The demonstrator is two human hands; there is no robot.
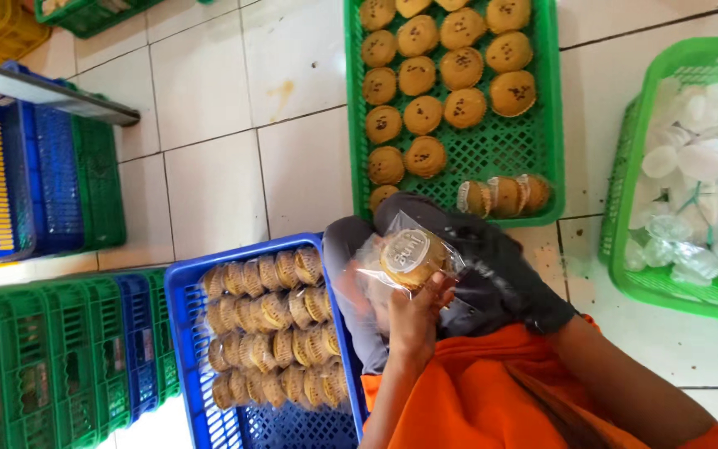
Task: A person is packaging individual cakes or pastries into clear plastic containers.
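Note:
My left hand (415,314) is bare and grips a round golden cake in a clear plastic bag (409,258) from below. My right hand (496,270), in a dark glove, wraps around the bag's top and right side. Both arms wear orange sleeves (492,391). Just left of my hands, a blue crate (178,291) holds rows of bagged cakes (272,324) standing on edge. Beyond my hands, a green crate (554,125) holds several unwrapped brown cakes (442,75) with dark dots on top. A few bagged cakes (504,195) lie at its near edge.
A green basket (625,166) at the right is full of clear plastic wrappers (700,175). Stacked blue and green crates (43,183) stand at the left under a metal bar, and more green crates (35,357) sit at the lower left. The floor is white tile (209,125).

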